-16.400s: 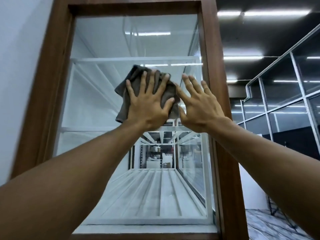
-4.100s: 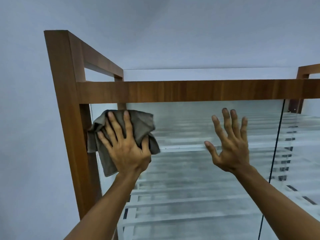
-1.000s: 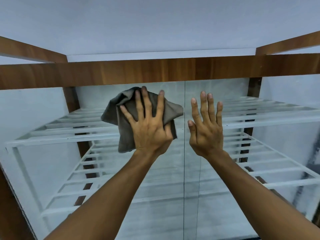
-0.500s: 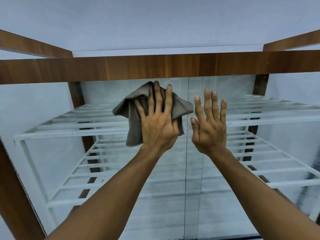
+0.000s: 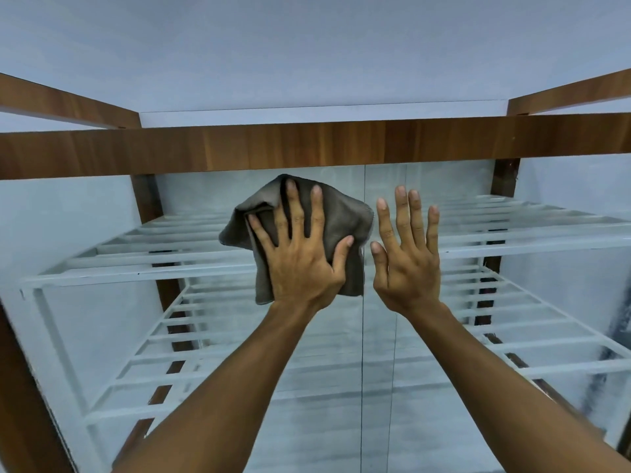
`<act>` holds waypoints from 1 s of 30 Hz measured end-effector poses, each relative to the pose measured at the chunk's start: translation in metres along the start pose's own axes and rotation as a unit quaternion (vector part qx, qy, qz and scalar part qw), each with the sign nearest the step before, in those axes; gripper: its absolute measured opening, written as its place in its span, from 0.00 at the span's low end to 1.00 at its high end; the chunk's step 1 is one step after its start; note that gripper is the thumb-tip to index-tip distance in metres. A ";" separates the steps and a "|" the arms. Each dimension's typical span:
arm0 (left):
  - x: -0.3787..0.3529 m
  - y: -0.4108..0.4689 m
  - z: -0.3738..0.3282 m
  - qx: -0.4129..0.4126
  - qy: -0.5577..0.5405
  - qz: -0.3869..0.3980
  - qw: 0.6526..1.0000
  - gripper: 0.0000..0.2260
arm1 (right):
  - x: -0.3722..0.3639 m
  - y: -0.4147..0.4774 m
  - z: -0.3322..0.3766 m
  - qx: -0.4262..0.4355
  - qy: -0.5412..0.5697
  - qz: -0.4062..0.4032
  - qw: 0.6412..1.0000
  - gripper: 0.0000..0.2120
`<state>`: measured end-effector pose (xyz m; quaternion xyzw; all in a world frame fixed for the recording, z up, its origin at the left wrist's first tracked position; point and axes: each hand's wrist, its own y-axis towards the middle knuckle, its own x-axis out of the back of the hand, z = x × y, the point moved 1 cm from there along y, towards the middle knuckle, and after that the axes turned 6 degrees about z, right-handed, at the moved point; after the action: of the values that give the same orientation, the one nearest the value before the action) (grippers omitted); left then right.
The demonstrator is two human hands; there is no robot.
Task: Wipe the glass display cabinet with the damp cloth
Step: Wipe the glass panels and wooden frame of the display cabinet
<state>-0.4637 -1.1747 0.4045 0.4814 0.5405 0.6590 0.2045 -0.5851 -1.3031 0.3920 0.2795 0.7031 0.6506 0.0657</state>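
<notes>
A glass display cabinet with a dark wooden frame (image 5: 307,145) fills the view, seen from below its top rail. My left hand (image 5: 300,254) presses a crumpled grey-brown cloth (image 5: 345,213) flat against the front glass (image 5: 205,336), just left of the vertical seam between two panes. The fingers are spread over the cloth and the thumb pinches its right edge. My right hand (image 5: 406,257) lies flat and bare on the glass just right of the seam, fingers apart, holding nothing.
White slatted shelves (image 5: 146,264) run across the inside of the cabinet at two levels. Wooden uprights stand at the back left (image 5: 146,199) and back right (image 5: 505,179). A pale wall and ceiling lie above the frame.
Over the last second my left hand and the cloth slid right along the glass toward the pane seam and my right hand. Earlier they wiped the side pane and the left end.
</notes>
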 end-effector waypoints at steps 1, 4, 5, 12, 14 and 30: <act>-0.001 -0.003 0.005 -0.024 0.007 -0.002 1.000 0.38 | 0.000 0.000 0.000 0.002 0.002 -0.001 1.000 0.27; -0.003 -0.017 0.032 -0.077 0.029 -0.012 0.997 0.36 | 0.000 0.000 0.000 0.003 0.005 -0.005 1.000 0.27; -0.003 -0.021 0.036 -0.064 0.030 -0.015 0.997 0.36 | -0.001 0.001 0.000 0.002 0.002 -0.005 1.000 0.27; -0.009 -0.015 0.001 -0.018 0.006 -0.009 1.000 0.36 | 0.000 0.000 0.000 -0.002 -0.005 0.005 1.000 0.27; -0.009 -0.014 0.008 -0.064 0.022 -0.004 0.998 0.36 | 0.000 0.000 0.001 -0.003 -0.008 0.005 1.000 0.27; -0.008 -0.024 0.011 -0.064 0.020 -0.010 0.998 0.32 | -0.001 0.000 0.002 -0.007 0.001 0.001 1.000 0.27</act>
<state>-0.4566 -1.1678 0.3792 0.4490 0.5060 0.6995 0.2305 -0.5837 -1.3014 0.3911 0.2793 0.6985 0.6556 0.0657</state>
